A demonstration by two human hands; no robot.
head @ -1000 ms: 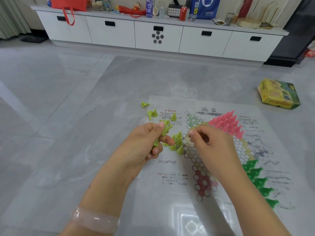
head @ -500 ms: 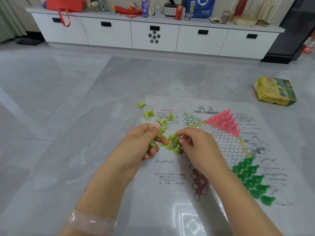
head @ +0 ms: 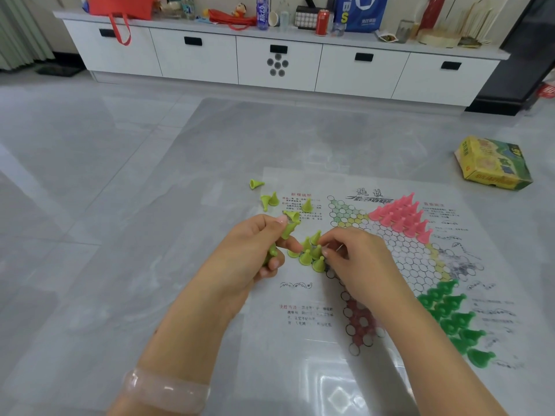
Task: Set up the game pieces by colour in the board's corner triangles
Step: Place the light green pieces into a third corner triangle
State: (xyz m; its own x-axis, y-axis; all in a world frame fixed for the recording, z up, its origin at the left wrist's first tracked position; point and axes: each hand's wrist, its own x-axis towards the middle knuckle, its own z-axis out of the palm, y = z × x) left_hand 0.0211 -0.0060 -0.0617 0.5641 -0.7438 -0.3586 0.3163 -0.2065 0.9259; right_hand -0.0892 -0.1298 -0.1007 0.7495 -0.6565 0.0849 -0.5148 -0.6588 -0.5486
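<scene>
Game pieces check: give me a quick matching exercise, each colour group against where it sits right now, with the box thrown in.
Things:
1. pink pieces
2. dark green pieces
3. lime pieces
4. yellow box

Places:
A. on the floor, off the board, far right
B. partly standing at the board's left corner, partly loose, some held in the left hand
C. filling the far corner triangle
D. filling the near-right corner triangle

Pairs: 1-C, 2-D, 3-B, 4-A

You had glossy plastic lime pieces (head: 310, 256) on a shiny, smooth printed board sheet (head: 300, 349), over polished grey floor tiles (head: 90, 175). At two o'clock lay a creased cardboard box (head: 492, 163); your bangle (head: 165, 390) looked translucent and smooth.
</scene>
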